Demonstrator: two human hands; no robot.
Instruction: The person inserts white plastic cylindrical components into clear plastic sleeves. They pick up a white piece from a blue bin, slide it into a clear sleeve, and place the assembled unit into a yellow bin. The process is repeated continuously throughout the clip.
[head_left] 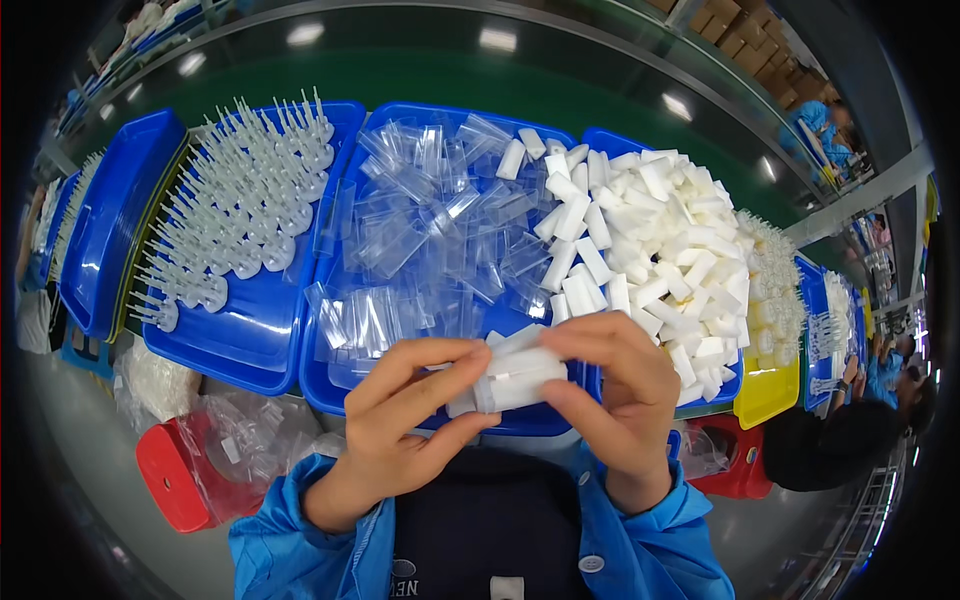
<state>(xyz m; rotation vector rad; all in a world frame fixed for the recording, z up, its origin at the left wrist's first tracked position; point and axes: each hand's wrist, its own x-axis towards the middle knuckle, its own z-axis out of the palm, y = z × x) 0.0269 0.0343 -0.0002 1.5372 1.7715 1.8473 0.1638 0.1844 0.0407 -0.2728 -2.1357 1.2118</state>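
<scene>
In front of the chest: both hands meet over the near rim of the middle blue tray [330, 395], holding a small bundle of white plastic pieces [510, 380] between them.
Left hand [400, 425]: fingers curled and closed on the left end of the bundle, thumb underneath.
Right hand [615, 395]: fingers closed over the right end of the bundle, thumb pressing from below.
Bundle: lies roughly level, tilted slightly up to the right, just above the tray edge.
Middle tray: heaped with clear plastic sleeves [430, 220].
Right tray [600, 140]: piled with white rectangular blocks [660, 240], spilling toward the clear sleeves.
Left tray [240, 340]: rows of white pronged parts with round bases [240, 210], standing upright.
Far right: a yellow tray [765, 395] of pale parts, with another blue tray beyond it.
Lower left: a red stool [170, 475] bearing a clear plastic bag [250, 435].
Lower right: another person's dark sleeve [830, 445], well apart from the hands.
</scene>
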